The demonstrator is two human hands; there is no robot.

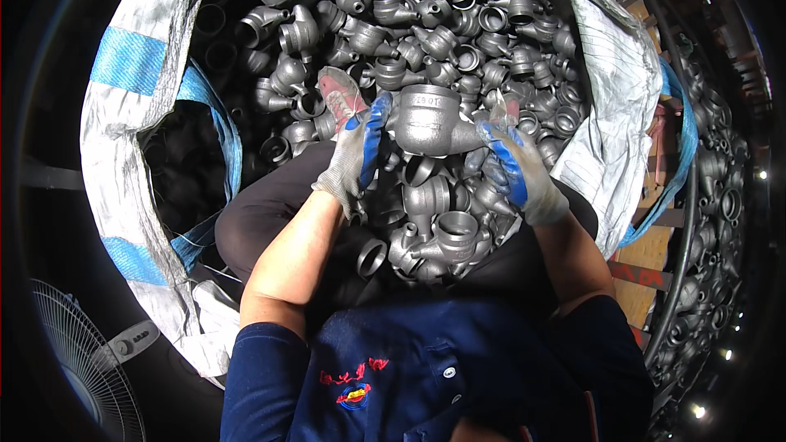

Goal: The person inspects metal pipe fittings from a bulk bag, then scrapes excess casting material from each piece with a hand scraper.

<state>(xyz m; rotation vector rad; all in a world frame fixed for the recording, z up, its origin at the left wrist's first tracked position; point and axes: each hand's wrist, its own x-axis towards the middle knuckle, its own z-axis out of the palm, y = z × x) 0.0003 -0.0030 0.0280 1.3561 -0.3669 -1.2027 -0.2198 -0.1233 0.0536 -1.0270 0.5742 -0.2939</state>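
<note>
Both of my gloved hands hold up one large grey metal pipe fitting point(426, 119), its round opening facing up. My left hand point(356, 151), in a grey glove with blue fingers, presses against the fitting's left side. Gripping the fitting's side outlet from the right is my right hand point(512, 168), gloved the same way. Several smaller grey fittings point(446, 233) lie on my lap just below the hands. I wear a dark blue shirt and dark trousers.
A big white woven sack point(123, 139) with blue bands stands open in front of me, filled with several grey metal fittings point(426, 24). More fittings are stacked at the right point(712, 196) beside wooden boards. A floor fan point(74, 352) sits at lower left.
</note>
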